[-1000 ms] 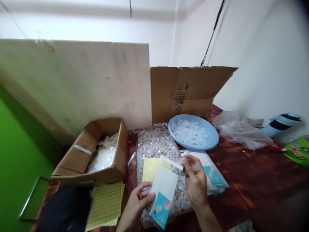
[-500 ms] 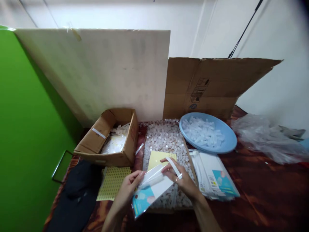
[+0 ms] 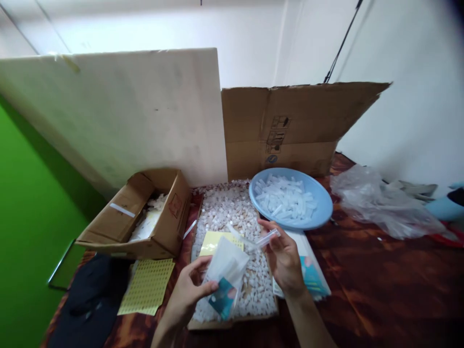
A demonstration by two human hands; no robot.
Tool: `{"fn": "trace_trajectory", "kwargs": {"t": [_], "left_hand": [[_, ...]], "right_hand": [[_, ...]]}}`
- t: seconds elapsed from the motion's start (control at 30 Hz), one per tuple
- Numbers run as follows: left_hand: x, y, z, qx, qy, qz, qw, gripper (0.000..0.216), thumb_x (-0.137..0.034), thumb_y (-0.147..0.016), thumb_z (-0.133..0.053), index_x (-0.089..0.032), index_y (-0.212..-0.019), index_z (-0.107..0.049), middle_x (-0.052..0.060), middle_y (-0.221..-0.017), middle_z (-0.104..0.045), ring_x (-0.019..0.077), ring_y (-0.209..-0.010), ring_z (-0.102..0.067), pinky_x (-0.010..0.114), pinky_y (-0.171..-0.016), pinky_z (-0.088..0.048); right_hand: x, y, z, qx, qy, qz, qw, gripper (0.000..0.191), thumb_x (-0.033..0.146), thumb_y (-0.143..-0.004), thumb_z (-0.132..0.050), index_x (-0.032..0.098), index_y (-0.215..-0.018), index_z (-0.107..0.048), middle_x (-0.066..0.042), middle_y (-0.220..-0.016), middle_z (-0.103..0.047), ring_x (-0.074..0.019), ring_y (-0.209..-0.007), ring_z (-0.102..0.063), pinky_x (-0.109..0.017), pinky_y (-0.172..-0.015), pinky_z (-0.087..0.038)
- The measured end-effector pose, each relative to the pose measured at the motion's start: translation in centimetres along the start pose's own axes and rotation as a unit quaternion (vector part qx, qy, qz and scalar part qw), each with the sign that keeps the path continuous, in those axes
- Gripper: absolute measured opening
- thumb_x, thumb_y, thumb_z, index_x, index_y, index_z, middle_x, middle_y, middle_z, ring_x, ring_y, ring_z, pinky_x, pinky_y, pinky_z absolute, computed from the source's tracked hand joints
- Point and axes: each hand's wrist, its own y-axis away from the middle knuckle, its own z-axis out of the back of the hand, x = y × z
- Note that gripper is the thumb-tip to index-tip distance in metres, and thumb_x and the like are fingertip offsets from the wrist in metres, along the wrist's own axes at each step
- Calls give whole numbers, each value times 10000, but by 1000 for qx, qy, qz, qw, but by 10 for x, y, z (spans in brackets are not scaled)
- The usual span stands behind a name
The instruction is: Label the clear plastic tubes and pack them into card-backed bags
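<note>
My left hand (image 3: 191, 288) pinches a clear plastic packet (image 3: 225, 272) with a white and teal card inside, held over a flat tray of small white pieces (image 3: 232, 217). My right hand (image 3: 283, 257) is closed on a clear plastic tube (image 3: 267, 237) and a thin white strip (image 3: 237, 233), just right of the packet's mouth. A stack of the same packets (image 3: 312, 280) lies under my right wrist. Behind it sits a blue bowl (image 3: 322, 215) filled with clear tubes.
An open cardboard box (image 3: 170, 224) of white bits stands at the left, with a yellow sticker sheet (image 3: 148, 286) and dark cloth (image 3: 90, 302) before it. A white board (image 3: 119, 116) and flattened cardboard (image 3: 286, 125) stand behind. Crumpled plastic (image 3: 380, 203) lies right.
My right hand has lifted off the packet and now holds a clear tube beside it. The packet has turned more upright in my left hand. The view swung to the right.
</note>
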Motion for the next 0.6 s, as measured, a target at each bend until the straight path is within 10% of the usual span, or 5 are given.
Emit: {"fn": "trace_trajectory", "kwargs": {"t": [0.3,0.47,0.6], "left_hand": [[-6,-1,-11,64,-111,-23,992,428,-437,-765,-825,-139,-1061,-744,106,-1019,-763,274,-967,-680,301,-847,-526],[3,0,9,71,-92,8,993,535,-460,-760,-836,-144,-1182,-743,149,-1227,-736,332,-1140,-661,356,-967,-513],[9,2,27,46,-73,5,996,529,-525,-826,-761,-146,-1194,-746,151,-1186,-753,337,-1147,-665,363,-966,-516]], "right_hand": [[-12,11,-21,-189,-129,42,973,301,359,-820,-814,236,-995,-602,-9,-869,-747,-86,-549,-547,-218,-568,-464],[-37,25,-30,-84,-1,1,996,248,448,-854,-770,216,-903,-701,-34,-846,-746,-164,-655,-639,-287,-638,-517],[-45,37,-33,50,108,10,993,491,646,-925,-569,228,-825,-805,-108,-1221,-713,-314,-1165,-639,-435,-1016,-488]]}}
